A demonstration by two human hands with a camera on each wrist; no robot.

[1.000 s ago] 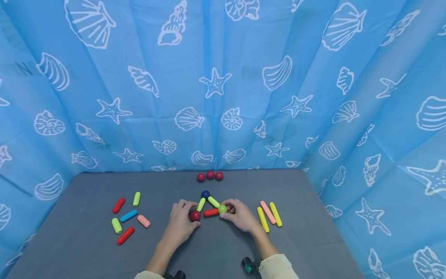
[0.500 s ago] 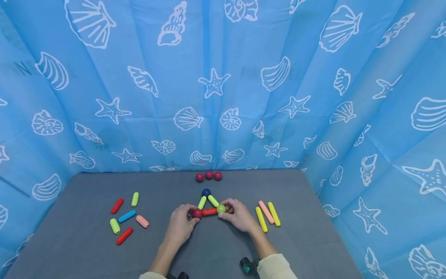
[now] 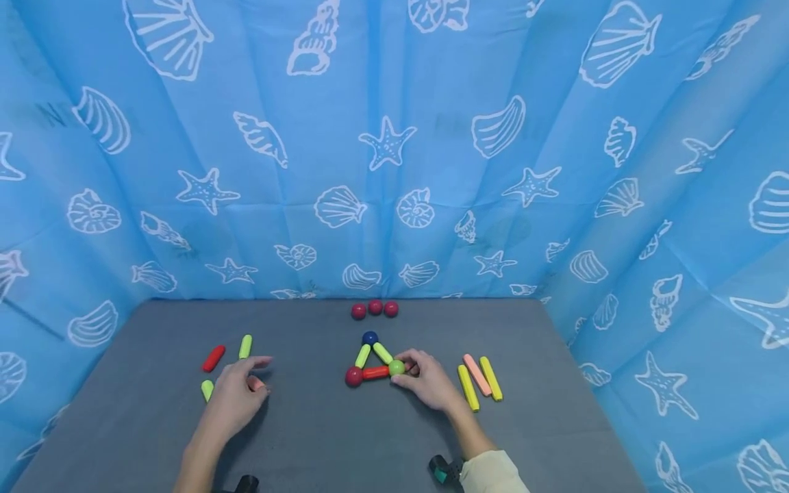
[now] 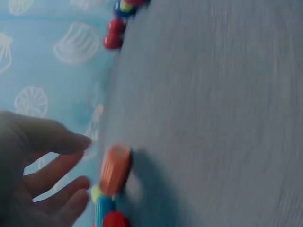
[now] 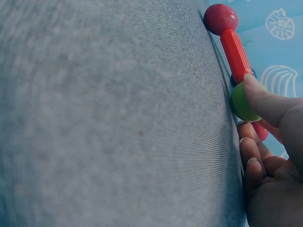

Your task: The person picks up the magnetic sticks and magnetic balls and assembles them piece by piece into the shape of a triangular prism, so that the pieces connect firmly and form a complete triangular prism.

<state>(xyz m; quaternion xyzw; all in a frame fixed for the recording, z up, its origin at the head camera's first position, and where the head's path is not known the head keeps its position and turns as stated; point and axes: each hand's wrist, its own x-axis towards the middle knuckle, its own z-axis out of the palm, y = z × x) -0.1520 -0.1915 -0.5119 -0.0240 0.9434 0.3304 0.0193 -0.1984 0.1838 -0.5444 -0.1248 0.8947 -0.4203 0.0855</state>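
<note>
On the grey cloth lies a triangle of sticks and balls: a blue ball at the far corner, a red ball near left, a green ball near right. Two yellow-green sticks form its sides and a red stick its near edge. My right hand pinches the green ball between thumb and fingers. With parted fingers, my left hand hovers over the loose sticks at left, nearest a short pink stick. A blue stick is hidden behind this hand in the head view.
Three dark red balls sit at the table's back edge. Right of the right hand lie two yellow sticks and a long pink stick. A loose red stick lies far left. A blue shell-print curtain stands behind.
The red ball has met the red stick's end, closing the triangle. My left hand has let go of that ball and moved left over the loose sticks. The right hand keeps its hold.
</note>
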